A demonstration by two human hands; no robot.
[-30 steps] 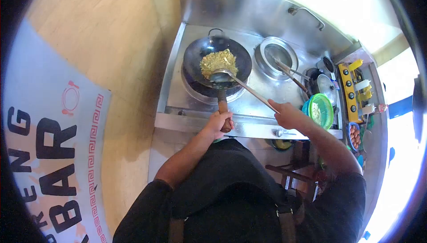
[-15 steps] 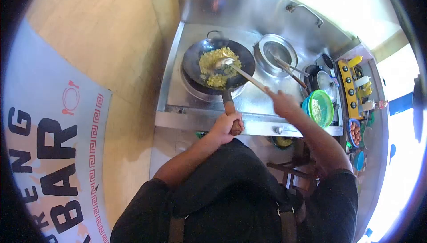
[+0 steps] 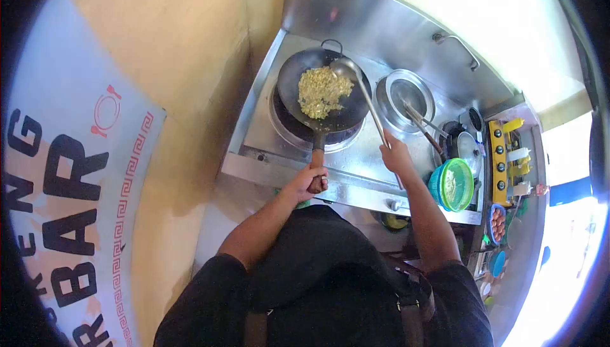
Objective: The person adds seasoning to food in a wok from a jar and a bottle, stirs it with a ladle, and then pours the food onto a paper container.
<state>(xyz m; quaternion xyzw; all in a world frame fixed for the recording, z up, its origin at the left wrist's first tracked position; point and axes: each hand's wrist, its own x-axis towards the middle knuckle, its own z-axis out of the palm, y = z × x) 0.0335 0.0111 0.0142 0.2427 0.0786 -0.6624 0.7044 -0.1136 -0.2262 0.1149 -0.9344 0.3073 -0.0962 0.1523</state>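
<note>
My left hand (image 3: pixel 307 184) is wrapped round the wooden handle of a dark wok (image 3: pixel 293 100), which sits over the left burner, its handle pointing toward me. Yellowish chopped food (image 3: pixel 321 93), perhaps egg or rice, lies in a heap in the wok. In my right hand (image 3: pixel 397 155) is a long-handled metal ladle (image 3: pixel 345 66). Its bowl rests at the upper right of the food, near the wok's far side. The ladle's shaft slants down across the wok's right rim, and its end sticks out below my fingers.
Right of the wok stands a round metal pot (image 3: pixel 427 99) with long-handled tools lying over it. Farther right are a green and blue basket (image 3: pixel 459 185), a lidded pot (image 3: pixel 468 148), yellow and white squeeze bottles (image 3: pixel 519 154) and a bowl of eggs (image 3: pixel 497 223). A tap (image 3: pixel 464 48) juts from the backsplash.
The wok now looks raised and tipped on the burner, with the food gathered together. My right hand has drawn nearer, and the ladle's bowl has gone from mid-food to the far right edge.
</note>
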